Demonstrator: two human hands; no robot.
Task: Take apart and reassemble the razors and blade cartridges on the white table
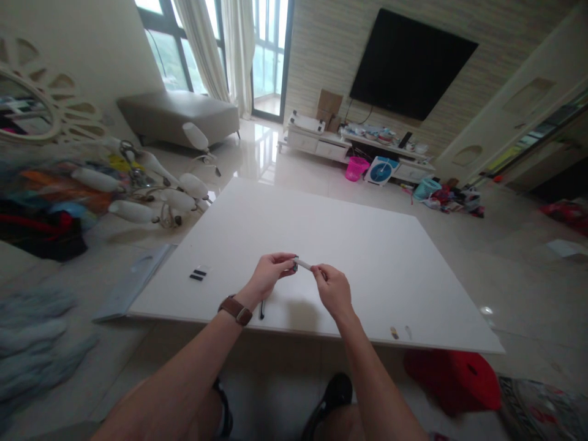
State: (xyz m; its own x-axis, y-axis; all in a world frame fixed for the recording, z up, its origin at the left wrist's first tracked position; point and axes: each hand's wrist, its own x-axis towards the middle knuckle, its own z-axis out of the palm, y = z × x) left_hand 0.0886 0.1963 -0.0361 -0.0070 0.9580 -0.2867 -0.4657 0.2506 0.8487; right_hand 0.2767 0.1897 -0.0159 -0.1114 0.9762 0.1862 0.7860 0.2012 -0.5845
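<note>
Over the near part of a white table (pixel 376 257), both my hands hold a small white stick-like piece (pixel 303 264) between them. My left hand (pixel 271 274), with a brown watch at the wrist, pinches its left end, where a tiny dark part shows. My right hand (pixel 333 288) pinches its right end with thumb and forefinger. A thin dark item (pixel 261 309) lies on the table under my left wrist. Two small black strips (pixel 198 274) lie on a white slip to the left.
Two tiny pieces (pixel 400 332) lie near the table's front edge at right. A red stool (pixel 452 376) stands under the right corner. A chandelier with white shades (pixel 151 187) and clutter lie on the floor at left. A grey folder (pixel 133 278) rests beside the table.
</note>
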